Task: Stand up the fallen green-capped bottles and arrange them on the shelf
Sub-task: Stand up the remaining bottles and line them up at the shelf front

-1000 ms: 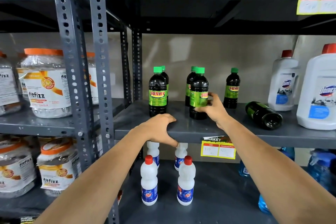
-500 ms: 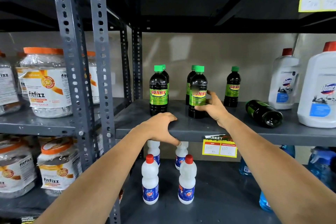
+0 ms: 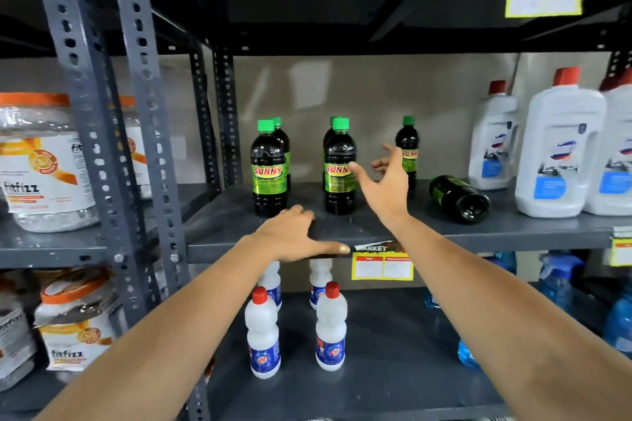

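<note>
The right hand (image 3: 386, 186) is up in the air over the grey shelf (image 3: 513, 231), with its fingers spread wide and nothing in it. It is just to the right of a standing dark bottle (image 3: 338, 167) with a green cap, near it but not touching. The arm reaches in from the bottom right. The left hand (image 3: 294, 236) lies flat on the front edge of the shelf, palm down, with the thumb (image 3: 333, 248) sticking out along the edge. It holds nothing. Just behind it stands another dark bottle with a green cap (image 3: 268, 171), near the left end of the shelf, and one more (image 3: 282, 140) peeks out from behind that one. Another green cap (image 3: 333, 121) shows behind the bottle by the right hand. One smaller-looking bottle (image 3: 408, 147) stands farther back, partly hidden by the right hand. One bottle is lying on its side (image 3: 458, 198) to the right of the right hand, with its bottom facing the front edge. Big white jugs with red caps (image 3: 561, 154) stand at the right end of the shelf. On the shelf below are small white bottles with red caps (image 3: 330, 328). A yellow price tag (image 3: 381, 265) hangs from the front edge. Big jars with orange lids (image 3: 41, 161) sit on the rack to the left.
</note>
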Demonstrator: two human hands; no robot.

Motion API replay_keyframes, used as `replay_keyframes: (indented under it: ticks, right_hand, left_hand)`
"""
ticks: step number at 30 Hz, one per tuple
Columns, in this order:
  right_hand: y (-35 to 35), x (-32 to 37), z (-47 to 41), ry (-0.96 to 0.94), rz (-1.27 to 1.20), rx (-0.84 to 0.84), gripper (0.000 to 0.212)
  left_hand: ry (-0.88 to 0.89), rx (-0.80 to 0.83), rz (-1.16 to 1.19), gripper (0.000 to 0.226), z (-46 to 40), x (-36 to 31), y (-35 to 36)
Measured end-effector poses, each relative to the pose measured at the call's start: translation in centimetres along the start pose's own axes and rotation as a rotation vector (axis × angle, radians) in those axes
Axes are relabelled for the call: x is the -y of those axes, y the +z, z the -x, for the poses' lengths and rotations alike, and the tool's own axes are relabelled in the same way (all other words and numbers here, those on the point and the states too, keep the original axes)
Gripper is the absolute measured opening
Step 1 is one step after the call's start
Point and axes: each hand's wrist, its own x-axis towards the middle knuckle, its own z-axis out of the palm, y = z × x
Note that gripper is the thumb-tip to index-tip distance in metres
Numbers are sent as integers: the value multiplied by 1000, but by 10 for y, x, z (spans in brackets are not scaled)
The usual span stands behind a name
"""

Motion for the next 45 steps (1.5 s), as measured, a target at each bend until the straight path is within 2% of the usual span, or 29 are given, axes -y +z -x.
replay_keyframes:
  ticks: [3, 6, 7, 9, 11, 13, 16, 19, 21, 25, 27, 30, 32, 40, 43, 45]
  right_hand:
    - [-29, 4, -9, -158, 135, -159, 50]
    - [-74, 1, -40, -200, 453, -224, 45]
    - [-89, -1, -51, -131, 584, -184, 48]
    - [-116, -7, -67, 133, 762, -41, 57]
    - [-135, -19, -73, 381, 822, 122, 71]
    - [-142, -32, -73, 495, 813, 285, 80]
    - [-141, -47, -78, 611, 689, 446, 81]
    - [-139, -53, -84, 712, 523, 468, 81]
    - [-137, -60, -87, 730, 377, 397, 81]
    - [-126, -74, -84, 699, 28, 156, 96]
    - [-122, -77, -79, 660, -98, 139, 89]
    - [-121, -79, -76, 578, -299, 160, 65]
    - [-120, -83, -76, 514, -331, 175, 59]
    - [-119, -100, -75, 404, -352, 318, 72]
    - [-121, -102, -75, 432, -367, 328, 86]
    - [-122, -105, -76, 447, -350, 345, 76]
  left_hand:
    - [192, -10, -6, 103, -9, -36, 7]
    - [320, 96, 19, 100, -24, -69, 11]
    - [331, 112, 29, 101, -29, -78, 13]
    - [334, 122, 54, 106, -41, -91, 16]
    - [327, 124, 46, 111, -53, -100, 20]
    - [330, 126, 2, 108, -63, -102, 23]
    - [328, 111, 1, 105, -74, -100, 22]
    - [311, 97, 95, 102, -78, -96, 21]
    - [295, 79, 163, 100, -79, -94, 23]
    - [281, 63, 221, 98, -82, -91, 27]
    - [272, 64, 235, 97, -81, -91, 28]
    - [273, 61, 245, 96, -80, -91, 28]
    - [270, 58, 249, 96, -80, -91, 27]
    - [262, 58, 260, 94, -78, -93, 27]
    - [260, 59, 257, 94, -78, -92, 27]
    - [264, 56, 256, 94, -78, -93, 27]
